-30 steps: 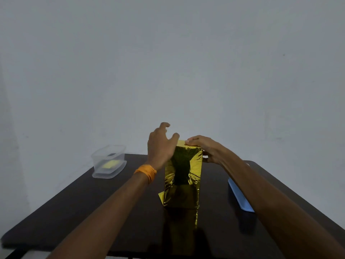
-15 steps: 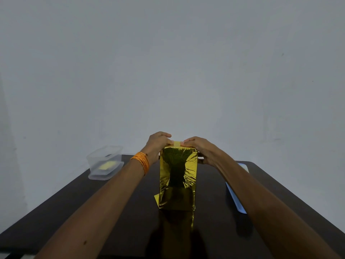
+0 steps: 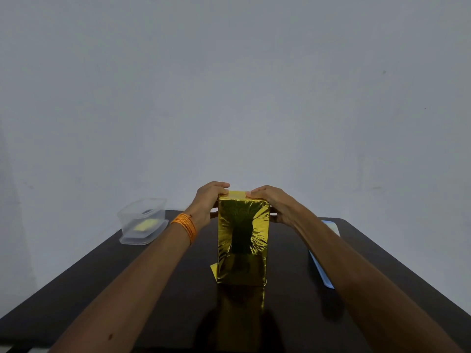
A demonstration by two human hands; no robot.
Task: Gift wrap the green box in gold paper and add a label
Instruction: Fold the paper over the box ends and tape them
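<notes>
The box (image 3: 243,240) stands upright mid-bench (image 3: 382,263), wrapped in gold. The left hand (image 3: 207,202) and right hand (image 3: 272,203) each have their grip curled round its top, pressing the fold flat. Next, probably: stick it down, then add the label.

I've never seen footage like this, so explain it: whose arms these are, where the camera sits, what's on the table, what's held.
No machine here: a person works bare-handed, filmed by one camera worn on the head, looking forward and down. The left hand and right hand grip the top of the gold-wrapped box, standing upright on the dark table. A clear container sits at the left; a blue flat piece lies at the right, partly behind the arm.
</notes>
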